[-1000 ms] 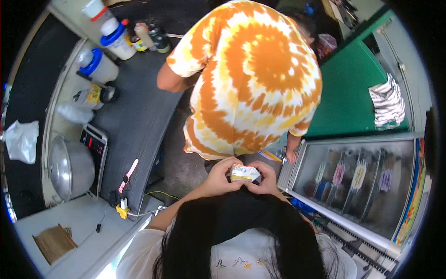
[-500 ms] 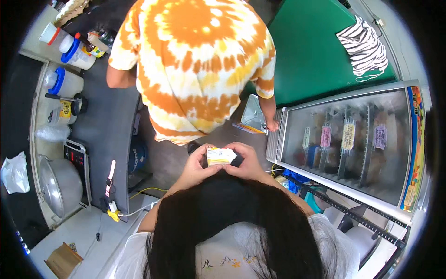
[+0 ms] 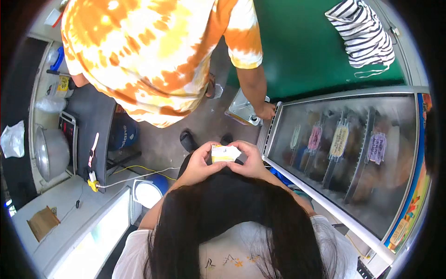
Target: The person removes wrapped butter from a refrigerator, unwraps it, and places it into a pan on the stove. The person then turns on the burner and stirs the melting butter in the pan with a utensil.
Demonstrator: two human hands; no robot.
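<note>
In front of my chest, my left hand (image 3: 200,163) and my right hand (image 3: 249,160) hold a small white-and-yellow box (image 3: 225,152) between them. The left hand's fingers close on the box's left end. My right hand grips the other end, where the box tapers to a point. The thumbs lie along its near edge. The box's print is too small to read, and the fingers hide part of its sides.
Ahead stands a person in an orange tie-dye shirt (image 3: 148,60), one hand by a metal tin (image 3: 242,108). At right is a glass-fronted display cooler (image 3: 302,153); a striped cloth (image 3: 364,37) lies on a green surface (image 3: 292,46). A dark counter (image 3: 95,116) and pot (image 3: 55,153) are left.
My view has shifted, bringing a bright panel into sight at lower left. The person ahead now appears further left. Both my hands keep their hold on the box.
</note>
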